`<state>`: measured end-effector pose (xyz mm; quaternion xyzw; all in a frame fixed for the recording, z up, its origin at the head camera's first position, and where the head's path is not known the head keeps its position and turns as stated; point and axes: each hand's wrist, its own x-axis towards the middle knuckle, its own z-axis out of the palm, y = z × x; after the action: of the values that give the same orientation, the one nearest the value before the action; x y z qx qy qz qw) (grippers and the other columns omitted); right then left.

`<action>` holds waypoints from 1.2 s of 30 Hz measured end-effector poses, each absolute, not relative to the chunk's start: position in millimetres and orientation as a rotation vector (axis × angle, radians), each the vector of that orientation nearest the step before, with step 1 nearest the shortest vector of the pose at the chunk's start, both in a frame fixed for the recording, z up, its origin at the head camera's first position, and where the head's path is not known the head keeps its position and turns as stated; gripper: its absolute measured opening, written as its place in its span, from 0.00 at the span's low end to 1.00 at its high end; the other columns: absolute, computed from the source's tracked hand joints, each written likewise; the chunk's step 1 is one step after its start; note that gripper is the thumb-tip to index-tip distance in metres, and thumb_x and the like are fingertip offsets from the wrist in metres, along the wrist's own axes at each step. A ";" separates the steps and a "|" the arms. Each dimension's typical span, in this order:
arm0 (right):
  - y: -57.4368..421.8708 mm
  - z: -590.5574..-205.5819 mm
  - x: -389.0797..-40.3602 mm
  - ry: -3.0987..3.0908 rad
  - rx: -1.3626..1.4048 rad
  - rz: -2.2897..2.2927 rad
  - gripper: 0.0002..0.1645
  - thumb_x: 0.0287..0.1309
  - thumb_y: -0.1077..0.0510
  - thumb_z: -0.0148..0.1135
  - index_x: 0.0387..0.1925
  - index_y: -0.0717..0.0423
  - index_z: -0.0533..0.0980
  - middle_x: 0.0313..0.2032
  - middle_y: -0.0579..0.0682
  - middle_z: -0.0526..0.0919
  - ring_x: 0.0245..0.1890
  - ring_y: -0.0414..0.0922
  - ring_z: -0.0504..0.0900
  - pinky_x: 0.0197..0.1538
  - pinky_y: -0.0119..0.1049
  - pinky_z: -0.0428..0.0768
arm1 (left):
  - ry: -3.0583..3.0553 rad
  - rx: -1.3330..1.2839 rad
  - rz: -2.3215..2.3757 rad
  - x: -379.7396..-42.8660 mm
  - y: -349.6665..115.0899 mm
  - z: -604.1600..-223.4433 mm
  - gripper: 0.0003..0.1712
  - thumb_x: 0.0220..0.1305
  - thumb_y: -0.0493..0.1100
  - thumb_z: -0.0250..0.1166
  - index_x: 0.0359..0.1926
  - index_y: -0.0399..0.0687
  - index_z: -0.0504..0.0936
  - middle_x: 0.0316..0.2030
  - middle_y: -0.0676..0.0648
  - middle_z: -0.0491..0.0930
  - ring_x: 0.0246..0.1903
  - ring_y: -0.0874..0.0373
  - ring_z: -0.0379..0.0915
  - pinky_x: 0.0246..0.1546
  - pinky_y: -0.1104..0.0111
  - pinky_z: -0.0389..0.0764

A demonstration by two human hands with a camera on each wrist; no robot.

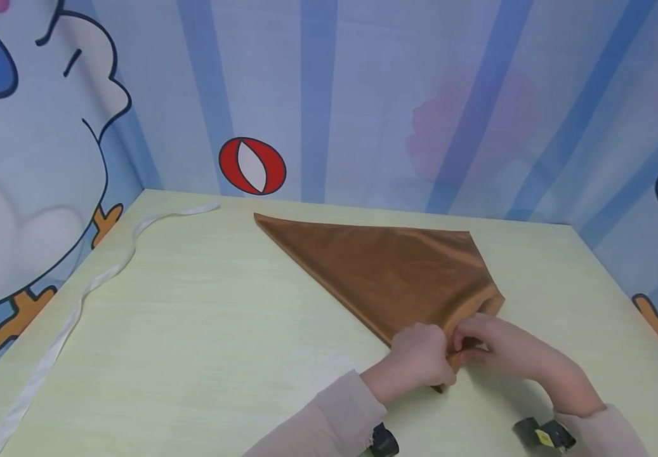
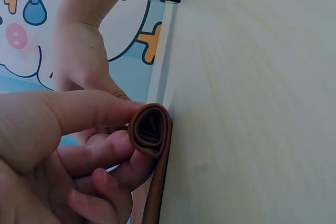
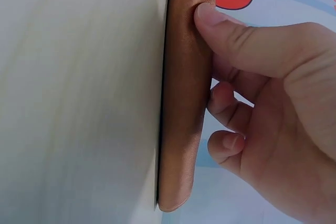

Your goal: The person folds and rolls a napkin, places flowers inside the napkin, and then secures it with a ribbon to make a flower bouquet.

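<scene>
One blue-striped backdrop (image 1: 363, 108) borders a pale counter (image 1: 191, 343), on which, right of centre, lies a brown cloth (image 1: 374, 266), mostly flat, its near right side wound into a roll (image 3: 181, 103). Winding that side looks like the step in hand, and it asks for the flat part to be smoothed first, since soft creases run across the cloth just beyond the hands. The left hand (image 1: 420, 355) pinches the roll close to its near end between thumb and fingers, the outermost fingers curled loosely. The right hand (image 1: 502, 346) pinches it farther along, thumb pressed on the outside; the fingers behind are partly hidden. Both should turn evenly, or the roll may skew; its hollow middle suggests a tighter wind would help. Pale sleeves (image 1: 329, 412) reach in from the near side. A white ribbon (image 1: 33, 384) trails down the counter's left, well apart and in nobody's way. Smallest, the black devices (image 1: 384, 441) at the cuffs could brush the cloth if the wrists dip.
</scene>
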<state>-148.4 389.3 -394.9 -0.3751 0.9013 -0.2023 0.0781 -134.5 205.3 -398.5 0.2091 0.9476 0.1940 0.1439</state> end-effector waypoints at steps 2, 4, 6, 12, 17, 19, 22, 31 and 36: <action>390.0 -395.2 -148.3 2.707 -1.169 -0.614 0.10 0.51 0.62 0.69 0.31 0.46 0.76 0.33 0.35 0.76 0.34 0.32 0.72 0.35 0.33 0.73 | 2.719 0.588 0.591 -135.9 204.5 -399.4 0.24 0.43 0.46 0.71 0.07 0.54 0.63 0.08 0.58 0.58 0.13 0.64 0.60 0.13 0.70 0.64; 390.5 -396.1 -148.6 2.726 -1.226 -0.612 0.11 0.50 0.62 0.70 0.31 0.45 0.77 0.33 0.35 0.77 0.34 0.33 0.72 0.35 0.33 0.73 | 2.714 0.570 0.601 -137.8 203.4 -399.5 0.23 0.43 0.47 0.71 0.08 0.54 0.64 0.09 0.58 0.60 0.13 0.64 0.60 0.13 0.70 0.64; 390.8 -396.9 -148.6 2.742 -1.275 -0.595 0.12 0.49 0.63 0.70 0.32 0.44 0.78 0.33 0.35 0.77 0.35 0.34 0.73 0.37 0.34 0.74 | 2.702 0.548 0.613 -139.7 201.7 -399.0 0.23 0.43 0.48 0.71 0.09 0.54 0.64 0.11 0.57 0.62 0.14 0.64 0.60 0.13 0.70 0.65; 390.5 -396.5 -149.1 2.749 -1.312 -0.539 0.13 0.48 0.64 0.71 0.35 0.46 0.82 0.39 0.41 0.78 0.41 0.41 0.75 0.41 0.38 0.76 | 2.632 0.491 0.710 -143.5 197.5 -396.8 0.27 0.43 0.43 0.71 0.07 0.53 0.58 0.07 0.58 0.52 0.09 0.65 0.47 0.11 0.73 0.48; 388.7 -396.2 -148.4 2.782 -1.333 -0.510 0.13 0.46 0.65 0.72 0.34 0.47 0.83 0.39 0.42 0.78 0.41 0.42 0.75 0.42 0.38 0.77 | 2.580 0.491 0.757 -145.0 195.6 -395.9 0.27 0.45 0.39 0.68 0.05 0.53 0.59 0.05 0.58 0.51 0.08 0.65 0.45 0.12 0.73 0.45; 388.4 -396.4 -148.3 2.784 -1.337 -0.503 0.13 0.47 0.65 0.71 0.34 0.47 0.83 0.39 0.41 0.78 0.41 0.41 0.75 0.42 0.37 0.77 | 2.564 0.504 0.770 -145.1 195.0 -395.5 0.24 0.46 0.38 0.67 0.05 0.53 0.63 0.05 0.58 0.55 0.08 0.66 0.49 0.12 0.73 0.48; 388.3 -396.8 -148.1 2.787 -1.360 -0.485 0.12 0.48 0.64 0.71 0.35 0.46 0.83 0.38 0.40 0.79 0.40 0.41 0.75 0.41 0.37 0.76 | 2.554 0.529 0.784 -145.0 194.3 -395.4 0.20 0.48 0.38 0.67 0.07 0.54 0.70 0.07 0.59 0.62 0.10 0.66 0.56 0.13 0.74 0.53; 391.2 -401.5 -151.1 2.755 -1.432 -0.509 0.13 0.48 0.66 0.70 0.35 0.46 0.82 0.37 0.40 0.79 0.39 0.41 0.76 0.39 0.36 0.76 | 2.564 0.537 0.742 -143.2 194.3 -392.7 0.26 0.47 0.37 0.65 0.04 0.53 0.61 0.05 0.58 0.53 0.08 0.65 0.48 0.13 0.72 0.46; 391.2 -403.0 -152.2 2.721 -1.482 -0.561 0.14 0.47 0.68 0.69 0.35 0.47 0.83 0.35 0.41 0.79 0.37 0.40 0.76 0.38 0.35 0.76 | 2.578 0.516 0.716 -142.4 194.7 -391.6 0.28 0.45 0.39 0.66 0.04 0.53 0.56 0.05 0.57 0.49 0.08 0.65 0.44 0.12 0.72 0.43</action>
<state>-152.2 391.2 -403.0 -0.4706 0.8642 -0.1780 -0.0037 -142.4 194.7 -391.6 0.1853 0.9256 0.2569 0.2070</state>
